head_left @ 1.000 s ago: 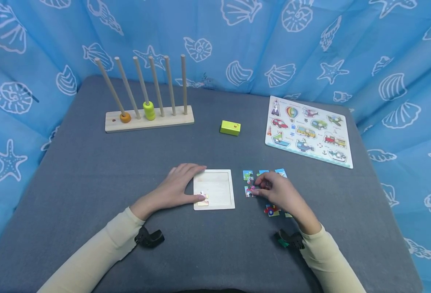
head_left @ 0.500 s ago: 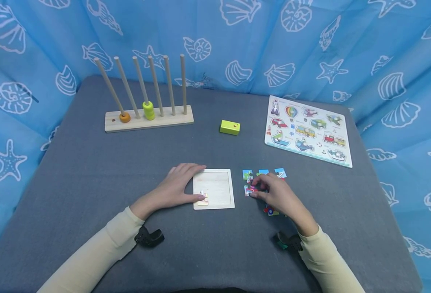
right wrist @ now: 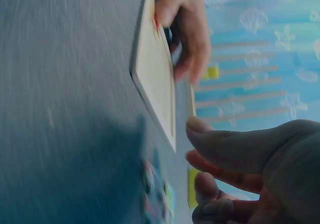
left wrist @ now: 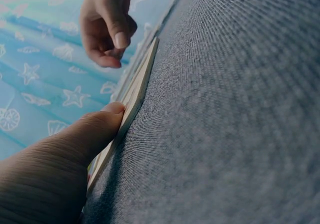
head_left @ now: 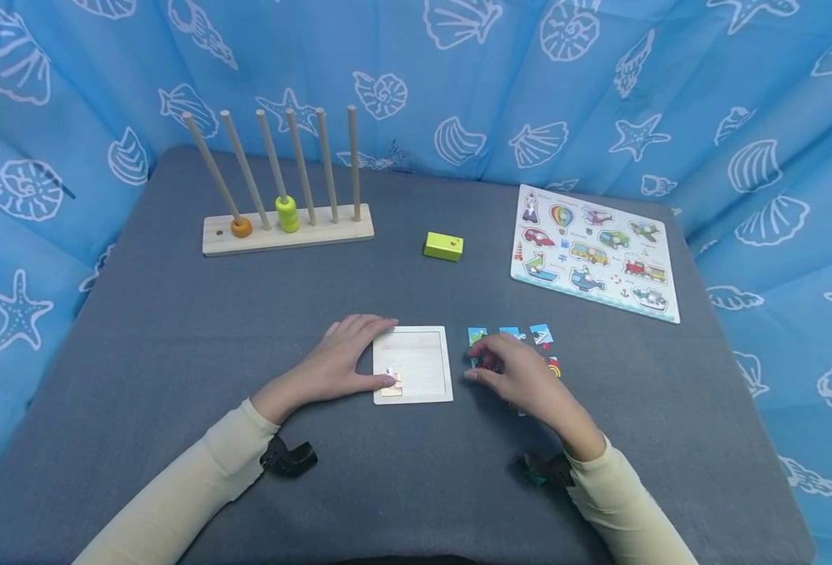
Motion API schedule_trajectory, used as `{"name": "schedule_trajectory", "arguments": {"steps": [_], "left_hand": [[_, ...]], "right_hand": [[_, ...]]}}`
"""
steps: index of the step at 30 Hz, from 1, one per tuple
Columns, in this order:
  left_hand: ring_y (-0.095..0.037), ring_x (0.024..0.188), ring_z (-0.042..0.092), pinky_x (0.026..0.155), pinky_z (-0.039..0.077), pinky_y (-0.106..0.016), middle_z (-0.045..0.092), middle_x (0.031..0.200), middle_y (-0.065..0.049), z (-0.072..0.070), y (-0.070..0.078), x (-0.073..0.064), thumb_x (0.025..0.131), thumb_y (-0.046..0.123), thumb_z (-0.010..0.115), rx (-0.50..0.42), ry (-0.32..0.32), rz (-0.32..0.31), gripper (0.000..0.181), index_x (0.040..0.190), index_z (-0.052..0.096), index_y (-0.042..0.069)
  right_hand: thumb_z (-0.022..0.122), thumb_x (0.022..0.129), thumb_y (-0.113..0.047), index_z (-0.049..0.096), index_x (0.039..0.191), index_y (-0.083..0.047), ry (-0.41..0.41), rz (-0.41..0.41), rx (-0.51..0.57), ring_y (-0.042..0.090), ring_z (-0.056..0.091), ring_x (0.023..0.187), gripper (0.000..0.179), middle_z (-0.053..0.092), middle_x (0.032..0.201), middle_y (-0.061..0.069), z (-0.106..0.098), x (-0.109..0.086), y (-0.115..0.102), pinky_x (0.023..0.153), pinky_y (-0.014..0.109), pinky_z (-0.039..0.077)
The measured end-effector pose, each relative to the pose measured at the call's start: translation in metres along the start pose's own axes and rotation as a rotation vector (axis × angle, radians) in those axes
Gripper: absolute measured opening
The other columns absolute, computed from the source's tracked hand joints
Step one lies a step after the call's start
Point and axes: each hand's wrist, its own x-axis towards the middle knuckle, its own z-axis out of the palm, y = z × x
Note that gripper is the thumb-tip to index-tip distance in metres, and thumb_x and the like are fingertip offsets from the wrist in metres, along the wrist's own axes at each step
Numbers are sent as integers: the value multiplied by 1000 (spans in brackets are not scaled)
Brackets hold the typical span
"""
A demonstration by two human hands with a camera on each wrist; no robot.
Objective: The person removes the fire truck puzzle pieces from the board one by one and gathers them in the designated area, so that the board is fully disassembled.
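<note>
My left hand [head_left: 351, 357] holds the left side of a square wooden puzzle tray [head_left: 448, 377]. Its thumb lies over the near-left corner, partly on a jigsaw piece [head_left: 392, 389] inside the tray; the fingers reach the far-left corner. To the right of the tray my right hand [head_left: 522, 377] hovers over loose jigsaw pieces [head_left: 541, 335], covering several of them. Its thumb and index finger stand apart, with nothing seen between them in the right wrist view, and the other fingers are bent. Blurred colourful pieces [right wrist: 156, 196] lie below this hand there.
A wooden peg rack [head_left: 331, 227] with orange and green beads stands at the back left. A yellow-green block [head_left: 443, 246] lies at the back middle. A vehicle picture board [head_left: 596, 251] lies at the back right. A blue shell-print curtain [head_left: 458, 102] encloses the grey table [head_left: 416, 486].
My right hand has shifted left across the loose pieces, uncovering pieces on the right and covering those on the left. The left hand and the tray have stayed in place.
</note>
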Motion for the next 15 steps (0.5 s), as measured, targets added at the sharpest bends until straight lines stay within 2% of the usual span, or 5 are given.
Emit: {"name": "schedule_trajectory", "arguments": {"steps": [7,10,15], "left_hand": [[-23,132,39,102,32,-51,44,142,-3,1,-1,0,81,60,66,15,3,3,82,148,36,22],[-22,132,38,101,32,-50,44,142,-2,1,-1,0,81,60,65,20,6,9,82,148,36,22],[-22,131,39,101,32,-50,44,142,-2,1,-1,0,81,59,65,19,14,24,81,147,37,22]], "right_hand": [[77,82,-20,67,102,-11,-52,-93,23,14,52,76,23,58,89,1,28,6,-27,66,25,43],[76,83,-23,65,107,-11,-84,-139,22,14,51,77,29,56,91,1,40,10,-38,67,24,44],[76,82,-28,62,115,-11,-121,-167,1,11,47,73,40,53,94,0,53,16,-51,66,25,42]]}}
